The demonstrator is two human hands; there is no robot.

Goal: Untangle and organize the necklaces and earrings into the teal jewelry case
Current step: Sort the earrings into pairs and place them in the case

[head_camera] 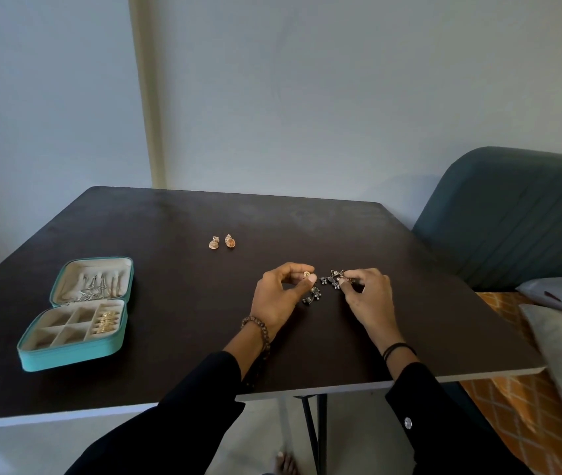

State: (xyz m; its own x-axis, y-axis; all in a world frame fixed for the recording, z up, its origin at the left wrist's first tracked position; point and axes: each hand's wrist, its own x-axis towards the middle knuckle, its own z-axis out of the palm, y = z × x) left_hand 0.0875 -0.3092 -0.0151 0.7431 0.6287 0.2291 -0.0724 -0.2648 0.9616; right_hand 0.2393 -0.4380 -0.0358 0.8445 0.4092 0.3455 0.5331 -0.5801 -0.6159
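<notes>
My left hand (281,296) pinches a small gold stud piece (306,275) between thumb and forefinger at mid-table. Just below it a dark silver earring (312,296) with small beads dangles onto the table. My right hand (368,298) pinches another dark silver earring (336,278) with a star-like top. The two hands are a short gap apart. Two gold dome earrings (222,242) lie farther back. The teal jewelry case (67,356) lies open at the left, with silver chains in its lid (92,286) and gold pieces (106,321) in a right-hand slot.
The dark table (169,303) has its front edge near my sleeves. A teal sofa (519,214) stands to the right, with pillows (560,299) on an orange patterned cover. A bare foot (284,464) shows under the table beside the table legs.
</notes>
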